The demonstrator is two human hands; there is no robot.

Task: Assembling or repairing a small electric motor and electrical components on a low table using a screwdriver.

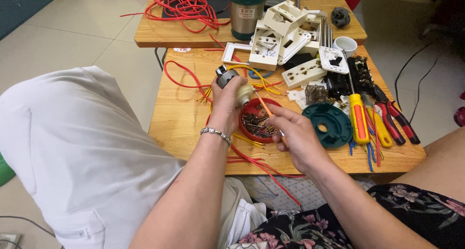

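Left hand [226, 101]: wrapped around a small cream and metal electrical fitting [236, 86], held up just above the wooden surface [184, 118]; its grip is closed around the fitting's body, a bracelet at the wrist.
Right hand [295, 137]: grip pinched on the near end of a thin orange screwdriver [265, 110], whose tip points up and left into the cream end of the fitting.
Fitting's place: in the air over the near middle of the surface, just left of and above the red dish.
Red dish [260, 120]: round, full of small metal parts, directly beneath the two hands.
Around it: yellow wires [259, 79] trail from behind the fitting; red wire [181, 74] loops to the left; a green round plate [330, 125] lies just right of the dish.
Farther right: a yellow-handled screwdriver [359, 118] and red-handled pliers [395, 118] lie side by side.
Far side: a heap of white socket parts [281, 36] and a steel cup [246, 16].
Doing it well: judged from the pose, the blade should stay in line with the screw, the left hand steady, and the work kept over the dish so any loose piece drops in.
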